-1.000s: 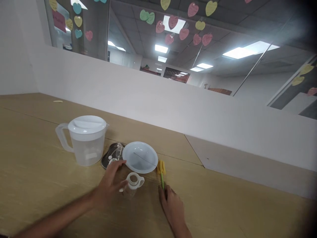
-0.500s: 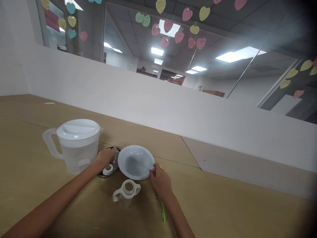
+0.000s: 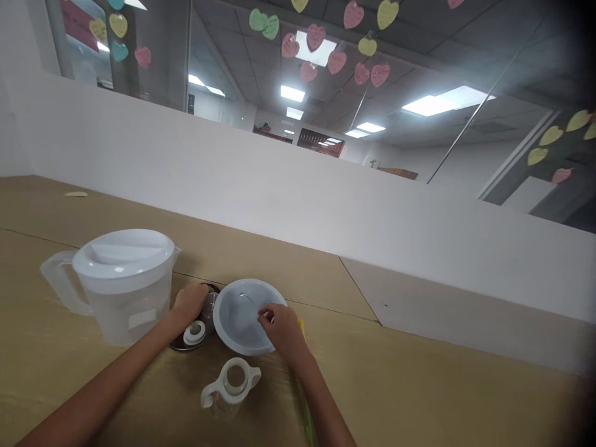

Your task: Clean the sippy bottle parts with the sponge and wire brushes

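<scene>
My right hand point(image 3: 284, 332) is over the near right side of a white bowl point(image 3: 228, 338), thumb and fingers pinched on a thin stick-like piece point(image 3: 248, 298) that reaches into the bowl. My left hand point(image 3: 190, 304) is closed at the far side of a dark round tray point(image 3: 179, 346), beside a clear cup-shaped piece point(image 3: 210, 307); the fingertips are hidden. A white ring-shaped cap point(image 3: 194, 333) lies on the tray. Closer to me stands a small clear bottle with a white two-handled collar point(image 3: 235, 379), touched by neither hand.
A lidded translucent pitcher point(image 3: 125, 292) stands left of the tray. Partly behind my right forearm lies a long yellow-green object point(image 3: 305, 413). A flat pale scrap point(image 3: 76, 194) lies at the far left of the table point(image 3: 419, 385), which meets a white wall point(image 3: 261, 192).
My right hand has moved left from the bowl's right rim to over its inside, and the thin piece shows shorter. My left hand stays at the tray. The camera view has shifted slightly.
</scene>
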Action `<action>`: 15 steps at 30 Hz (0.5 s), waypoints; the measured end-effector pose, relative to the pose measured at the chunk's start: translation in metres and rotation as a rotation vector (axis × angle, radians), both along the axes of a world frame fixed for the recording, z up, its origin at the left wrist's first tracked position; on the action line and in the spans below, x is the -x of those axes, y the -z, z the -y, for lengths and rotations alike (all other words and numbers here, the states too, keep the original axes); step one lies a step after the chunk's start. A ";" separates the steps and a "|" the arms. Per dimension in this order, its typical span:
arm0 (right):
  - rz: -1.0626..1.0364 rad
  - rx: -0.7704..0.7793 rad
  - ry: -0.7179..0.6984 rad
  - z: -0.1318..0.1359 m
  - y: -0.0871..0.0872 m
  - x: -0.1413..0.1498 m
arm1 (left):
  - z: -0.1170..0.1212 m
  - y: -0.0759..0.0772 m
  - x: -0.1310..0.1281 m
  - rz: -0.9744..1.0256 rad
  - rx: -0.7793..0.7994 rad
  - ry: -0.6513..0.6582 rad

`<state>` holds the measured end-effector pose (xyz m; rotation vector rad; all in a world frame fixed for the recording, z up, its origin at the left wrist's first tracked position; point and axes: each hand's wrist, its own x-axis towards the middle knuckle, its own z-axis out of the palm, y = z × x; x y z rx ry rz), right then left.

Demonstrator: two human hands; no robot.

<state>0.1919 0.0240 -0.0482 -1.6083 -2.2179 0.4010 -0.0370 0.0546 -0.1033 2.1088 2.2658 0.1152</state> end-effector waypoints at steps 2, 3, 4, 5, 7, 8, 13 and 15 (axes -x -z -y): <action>-0.021 0.001 -0.009 -0.005 -0.003 0.006 | -0.001 -0.002 0.000 -0.010 -0.011 0.000; -0.033 0.000 -0.012 -0.008 -0.004 0.009 | -0.001 -0.004 -0.001 -0.016 -0.020 -0.002; -0.042 -0.001 -0.015 -0.010 -0.005 0.011 | 0.000 -0.006 0.000 -0.024 -0.031 -0.006; -0.054 0.000 -0.018 -0.011 -0.005 0.013 | 0.001 -0.008 0.000 -0.034 -0.043 -0.013; -0.102 -0.002 -0.029 -0.013 -0.005 0.015 | 0.004 -0.016 0.001 -0.059 -0.071 -0.030; -0.140 -0.010 -0.037 -0.013 -0.006 0.015 | 0.006 -0.020 0.002 -0.072 -0.085 -0.038; -0.382 -0.194 -0.071 0.003 -0.029 0.007 | 0.021 -0.050 0.004 -0.098 -0.166 -0.035; -0.475 -0.302 -0.072 0.019 -0.044 0.000 | 0.029 -0.063 0.002 -0.011 -0.244 0.017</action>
